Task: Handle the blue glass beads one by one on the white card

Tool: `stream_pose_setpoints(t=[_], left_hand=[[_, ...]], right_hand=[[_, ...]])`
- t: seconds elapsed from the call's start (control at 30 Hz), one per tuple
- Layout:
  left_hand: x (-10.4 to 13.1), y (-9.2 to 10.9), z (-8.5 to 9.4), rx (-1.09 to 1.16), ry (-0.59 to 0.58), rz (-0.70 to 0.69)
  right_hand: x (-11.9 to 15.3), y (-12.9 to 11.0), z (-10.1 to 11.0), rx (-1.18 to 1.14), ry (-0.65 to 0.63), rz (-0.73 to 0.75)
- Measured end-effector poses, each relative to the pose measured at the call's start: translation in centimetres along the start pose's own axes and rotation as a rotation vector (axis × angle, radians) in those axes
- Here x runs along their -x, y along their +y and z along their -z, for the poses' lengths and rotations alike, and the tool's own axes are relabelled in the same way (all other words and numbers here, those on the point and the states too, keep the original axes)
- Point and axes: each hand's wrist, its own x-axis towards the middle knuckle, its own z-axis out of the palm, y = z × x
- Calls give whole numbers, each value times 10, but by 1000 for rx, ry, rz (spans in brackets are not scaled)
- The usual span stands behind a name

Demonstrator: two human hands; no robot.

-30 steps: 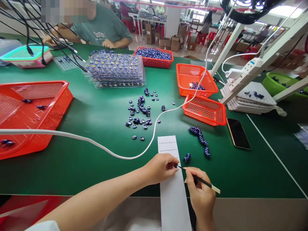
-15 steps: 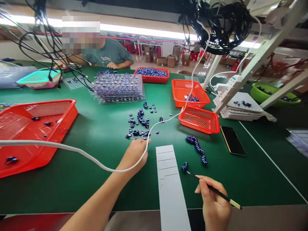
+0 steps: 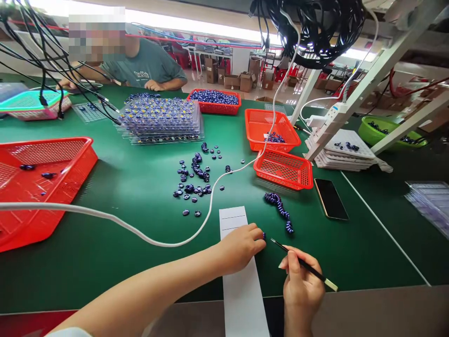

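Note:
My left hand (image 3: 242, 248) lies across a white paper strip (image 3: 242, 299) marked with short lines. Its fingers are closed at the strip's right edge, against a dark blue bead-like piece (image 3: 264, 236) that is mostly hidden. Held in my right hand (image 3: 302, 281) is a black tool (image 3: 305, 264) with a pale end, its thin tip just right of that piece. Beyond it a curved row of blue pieces (image 3: 280, 208) lies on the green table (image 3: 140, 267). More blue pieces (image 3: 198, 168) are scattered left of the strip's far end.
A white cable (image 3: 157, 243) crosses in front. Red baskets stand at left (image 3: 75, 164) and right (image 3: 284, 171), with a phone (image 3: 330, 199) beside the right one. Clear trays (image 3: 161, 121) are stacked farther back. A person (image 3: 150, 65) sits across the table.
My left hand has moved right, from the scattered pieces to the small row near the tool tip, now mostly covered. The view has shifted slightly. My right hand keeps its hold on the tool.

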Motion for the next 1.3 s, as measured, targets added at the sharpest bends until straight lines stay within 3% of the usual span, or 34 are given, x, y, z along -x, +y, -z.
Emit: stream_pose_setpoints(t=[0.23, 0.37, 0.47, 0.6, 0.73, 0.8, 1.0, 1.3], left_hand=[[-4, -7, 0, 37, -38, 53], [3, -7, 5, 132, 60, 113], [21, -7, 16, 164, 162, 193], [62, -8, 33, 190, 252, 248], [101, -12, 36, 224, 151, 156], [113, -14, 32, 218, 107, 124], [119, -14, 17, 130, 93, 93], [111, -10, 20, 41, 88, 78]], right_hand=[[2, -1, -3, -13, 33, -21], [1, -5, -5, -21, 62, -17], [1, -8, -5, -27, 64, -9], [7, -15, -2, 51, -119, -52], [21, -27, -7, 232, -449, -133], [26, -30, -15, 312, -547, -154], [29, -26, -26, 397, -611, -141], [29, -26, -25, 487, -632, -109]])
